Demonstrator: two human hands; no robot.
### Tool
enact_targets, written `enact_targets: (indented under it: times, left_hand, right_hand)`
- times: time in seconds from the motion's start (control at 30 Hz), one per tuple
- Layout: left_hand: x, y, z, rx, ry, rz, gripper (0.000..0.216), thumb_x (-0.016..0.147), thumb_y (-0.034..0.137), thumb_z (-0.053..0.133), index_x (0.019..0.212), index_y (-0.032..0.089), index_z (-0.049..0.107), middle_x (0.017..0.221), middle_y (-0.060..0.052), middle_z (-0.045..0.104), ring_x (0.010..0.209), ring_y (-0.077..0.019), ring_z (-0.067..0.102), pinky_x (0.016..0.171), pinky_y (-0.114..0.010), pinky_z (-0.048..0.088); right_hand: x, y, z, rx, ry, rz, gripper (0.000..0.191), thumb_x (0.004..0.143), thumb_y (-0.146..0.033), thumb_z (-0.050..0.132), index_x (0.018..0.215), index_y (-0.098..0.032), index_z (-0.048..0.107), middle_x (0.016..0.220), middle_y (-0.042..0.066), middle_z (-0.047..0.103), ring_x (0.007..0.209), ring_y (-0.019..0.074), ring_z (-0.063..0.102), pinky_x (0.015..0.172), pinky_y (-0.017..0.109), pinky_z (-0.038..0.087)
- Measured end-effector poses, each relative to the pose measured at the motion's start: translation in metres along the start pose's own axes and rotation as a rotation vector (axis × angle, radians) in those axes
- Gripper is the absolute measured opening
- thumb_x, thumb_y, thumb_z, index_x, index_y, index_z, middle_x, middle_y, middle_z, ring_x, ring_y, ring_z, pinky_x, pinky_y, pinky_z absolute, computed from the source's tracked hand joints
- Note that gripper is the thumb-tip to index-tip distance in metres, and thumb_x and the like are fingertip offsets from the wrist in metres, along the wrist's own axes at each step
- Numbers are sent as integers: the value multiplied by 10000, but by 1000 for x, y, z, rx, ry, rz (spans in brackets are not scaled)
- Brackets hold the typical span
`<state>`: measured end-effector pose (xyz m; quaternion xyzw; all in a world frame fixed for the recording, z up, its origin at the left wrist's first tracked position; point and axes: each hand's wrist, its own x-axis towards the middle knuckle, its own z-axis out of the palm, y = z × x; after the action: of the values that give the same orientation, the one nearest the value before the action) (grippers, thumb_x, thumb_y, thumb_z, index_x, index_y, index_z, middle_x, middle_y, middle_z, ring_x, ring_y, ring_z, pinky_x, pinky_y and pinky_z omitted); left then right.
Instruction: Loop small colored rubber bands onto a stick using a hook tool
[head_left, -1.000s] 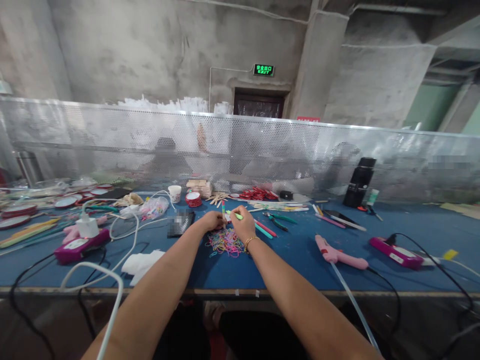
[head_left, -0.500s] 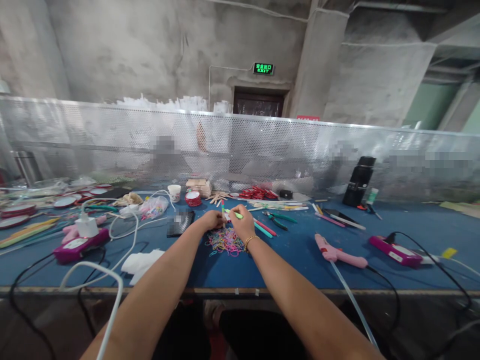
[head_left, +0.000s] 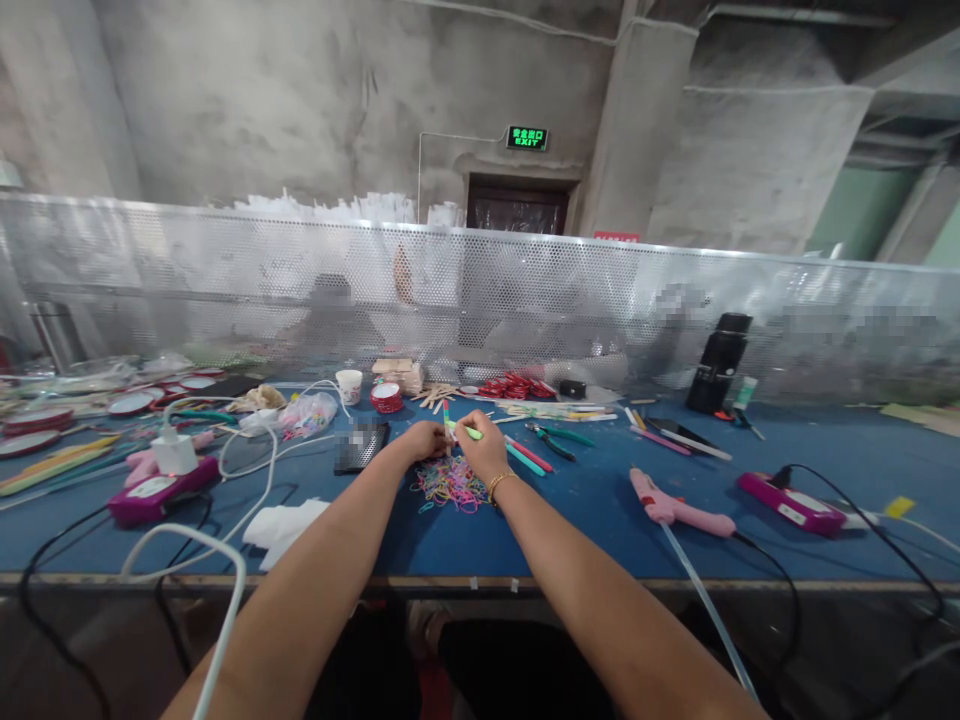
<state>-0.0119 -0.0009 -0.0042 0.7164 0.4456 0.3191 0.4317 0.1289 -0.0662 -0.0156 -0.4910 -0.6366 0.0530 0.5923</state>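
My left hand point(head_left: 426, 440) is closed on a narrow stick point(head_left: 447, 410) that stands upright, its upper end coloured red and green. A light-green marker pen point(head_left: 472, 433) is pinched in my right hand point(head_left: 484, 448), its tip end pointing left at the stick. Whether the tip touches the stick is too small to tell. Just below both hands lies a loose heap of colourful small loops point(head_left: 454, 487). To the right of my right hand rest a teal marker point(head_left: 526, 460) and a red marker point(head_left: 534, 455).
Green-handled pliers point(head_left: 562, 437) lie right of the markers. A pink glue gun point(head_left: 679, 510) and a purple power strip point(head_left: 791, 503) are farther right. A black phone-like object point(head_left: 361, 447), white tissue point(head_left: 281, 530) and white cable point(head_left: 238, 560) are on the left. Perforated metal panel point(head_left: 525, 300) stands behind.
The green marker and the fingers of my right hand have shifted very slightly toward the stick. My left hand stays in place.
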Motion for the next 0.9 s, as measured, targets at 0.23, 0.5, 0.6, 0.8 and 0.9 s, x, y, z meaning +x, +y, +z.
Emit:
enact_targets:
  times: [0.23, 0.5, 0.6, 0.8, 0.9]
  left_hand:
    - [1, -1, -1, 26, -31, -27, 256, 655, 275, 781, 620, 132, 572, 474, 46, 509, 424, -53, 410, 450, -185, 339]
    - [-1, 1, -2, 40, -22, -30, 247, 662, 267, 774, 632, 136, 567, 455, 59, 485, 421, -52, 395, 452, -185, 335]
    - [-4, 4, -1, 29, -24, -28, 238, 663, 233, 775, 623, 136, 562, 470, 53, 498, 433, -58, 423, 462, -189, 350]
    - [-3, 4, 0, 57, 15, -54, 251, 676, 198, 759, 589, 138, 532, 452, 57, 473, 431, -59, 422, 465, -192, 362]
    - [0, 2, -1, 29, -39, -32, 254, 654, 264, 789, 631, 131, 574, 439, 63, 458, 419, -53, 399, 435, -183, 322]
  right_hand:
    - [1, 2, 0, -12, 62, 31, 114, 793, -309, 493, 744, -229, 559, 768, 6, 656, 772, 184, 593, 749, 283, 431]
    - [1, 2, 0, -29, 26, 36, 103, 789, -295, 503, 735, -228, 560, 751, 0, 649, 759, 183, 595, 731, 281, 422]
    - [1, 2, 0, -9, 39, 37, 106, 793, -299, 503, 740, -229, 564, 750, -1, 649, 755, 182, 595, 725, 280, 422]
    - [1, 2, 1, -17, 11, 20, 104, 787, -297, 507, 734, -230, 565, 765, -2, 653, 763, 182, 590, 725, 279, 422]
    - [1, 3, 0, -23, 38, 54, 96, 785, -295, 514, 738, -230, 568, 762, -3, 653, 757, 181, 588, 726, 280, 422]
